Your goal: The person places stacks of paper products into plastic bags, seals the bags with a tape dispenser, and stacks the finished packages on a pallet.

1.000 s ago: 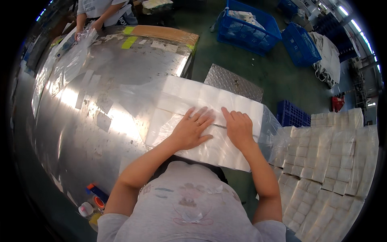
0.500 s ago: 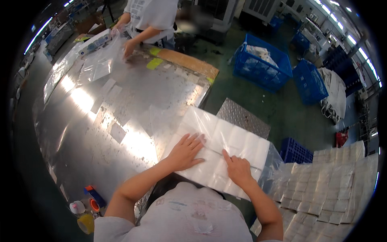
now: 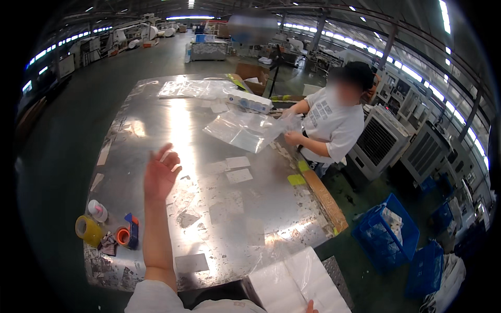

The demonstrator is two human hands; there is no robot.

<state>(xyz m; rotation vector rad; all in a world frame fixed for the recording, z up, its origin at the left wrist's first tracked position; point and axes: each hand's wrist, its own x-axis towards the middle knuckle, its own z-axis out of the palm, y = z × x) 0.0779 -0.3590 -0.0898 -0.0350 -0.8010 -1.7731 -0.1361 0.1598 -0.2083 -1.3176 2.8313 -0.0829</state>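
My left hand (image 3: 163, 175) is raised over the metal table, its fingers apart and loosely curled, holding nothing. At the lower edge, only a bit of my right hand (image 3: 311, 308) shows. One finger is stretched out on the clear plastic around a bundle of white packs (image 3: 297, 279); the rest of that hand is out of the picture. The bundle lies at the table's near right edge. Left of my left forearm are a blue tape dispenser (image 3: 132, 232) with an orange roll, a yellow tape roll (image 3: 88, 231) and a white bottle (image 3: 97, 210) with a pink top.
Across the metal table (image 3: 203, 167), a co-worker (image 3: 334, 125) handles a clear plastic bag (image 3: 245, 130). Nearby lie a wrapped white pack (image 3: 249, 101) and more clear film (image 3: 195, 88). Blue crates (image 3: 386, 232) stand on the floor at the right.
My left hand has left the white bundle and moved up and left over the table. The view has swung up and left; my right hand is still at the bundle.
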